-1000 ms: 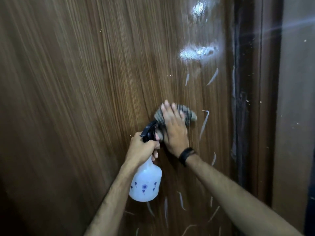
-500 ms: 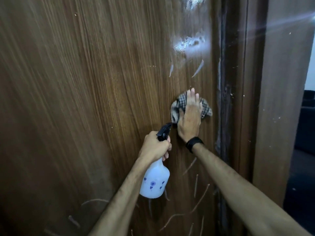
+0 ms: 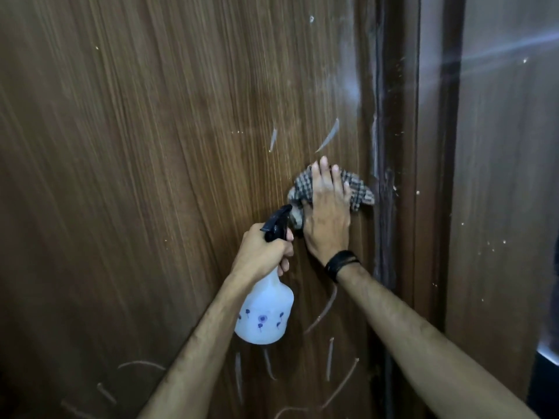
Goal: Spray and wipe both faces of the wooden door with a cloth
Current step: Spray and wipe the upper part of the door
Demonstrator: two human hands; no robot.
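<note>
Mid-wipe here: my right hand [image 3: 328, 213] presses the checked cloth [image 3: 357, 193] flat near the door's [image 3: 136, 176] right edge, left hand [image 3: 261, 252] gripping the spray bottle [image 3: 266, 316], so I reckon next comes wiping those streaks above.

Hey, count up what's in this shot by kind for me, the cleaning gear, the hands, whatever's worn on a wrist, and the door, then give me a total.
Spray bottles: 1, white spray bottle, gripped by the left hand
Cloths: 1, checked cloth, pressed on the door by the right hand
Hands: 2
Wristbands: 1, black wristband
Doors: 1, wooden door
Total: 6
</note>
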